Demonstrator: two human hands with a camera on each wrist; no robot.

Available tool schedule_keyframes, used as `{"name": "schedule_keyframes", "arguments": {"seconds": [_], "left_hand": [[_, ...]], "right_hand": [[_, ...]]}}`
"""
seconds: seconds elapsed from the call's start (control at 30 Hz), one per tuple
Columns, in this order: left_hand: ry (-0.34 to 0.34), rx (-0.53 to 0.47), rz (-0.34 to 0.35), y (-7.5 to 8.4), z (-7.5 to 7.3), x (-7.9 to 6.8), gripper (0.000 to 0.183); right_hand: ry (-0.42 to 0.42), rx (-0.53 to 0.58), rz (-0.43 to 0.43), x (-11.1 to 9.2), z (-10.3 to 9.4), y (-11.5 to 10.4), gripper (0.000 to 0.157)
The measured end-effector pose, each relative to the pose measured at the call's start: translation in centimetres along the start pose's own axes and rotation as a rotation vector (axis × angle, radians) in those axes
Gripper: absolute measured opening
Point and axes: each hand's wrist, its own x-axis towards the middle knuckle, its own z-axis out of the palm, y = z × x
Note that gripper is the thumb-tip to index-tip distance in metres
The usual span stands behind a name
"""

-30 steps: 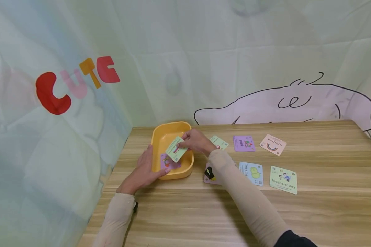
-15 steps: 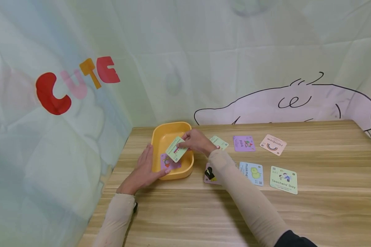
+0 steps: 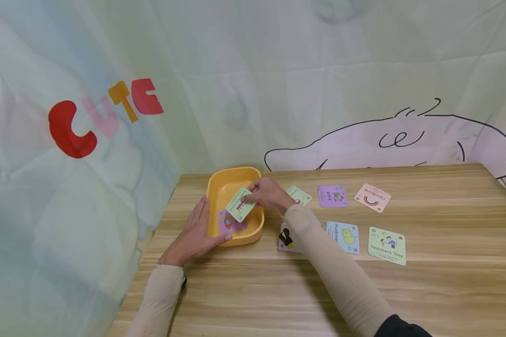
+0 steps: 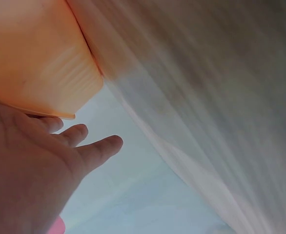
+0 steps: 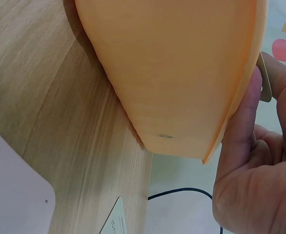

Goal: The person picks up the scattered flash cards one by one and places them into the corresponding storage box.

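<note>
A yellow-orange plastic tray (image 3: 256,229) stands at the table's back left. My left hand (image 3: 194,234) lies along its left side, fingers straight, with the thumb at the near rim. In the left wrist view the fingers (image 4: 99,151) extend beside the tray's wall. Over the tray's right rim, my right hand (image 3: 270,191) pinches a green picture card (image 3: 239,204) between thumb and fingers. That card tilts above the tray floor. In the right wrist view the pinched card shows edge-on beyond the rim. Beneath it, a purple card (image 3: 232,223) lies in the tray.
On the wooden table (image 3: 253,290) right of the tray lie a park card (image 3: 333,196), a rainbow card (image 3: 373,197), a muskmelon card (image 3: 343,237) and a Teachers' Day card (image 3: 386,245). My right arm partly covers a green card (image 3: 300,194) and a purple one (image 3: 291,243). Printed curtain stands behind.
</note>
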Motion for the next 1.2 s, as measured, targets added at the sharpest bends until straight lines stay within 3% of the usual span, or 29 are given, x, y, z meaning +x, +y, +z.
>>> {"name": "schedule_keyframes", "arguments": {"seconds": [1.2], "left_hand": [[-0.011, -0.043, -0.007, -0.28, 0.14, 0.17, 0.125]], "right_hand": [[0.003, -0.017, 0.002, 0.13, 0.03, 0.0, 0.022]]}}
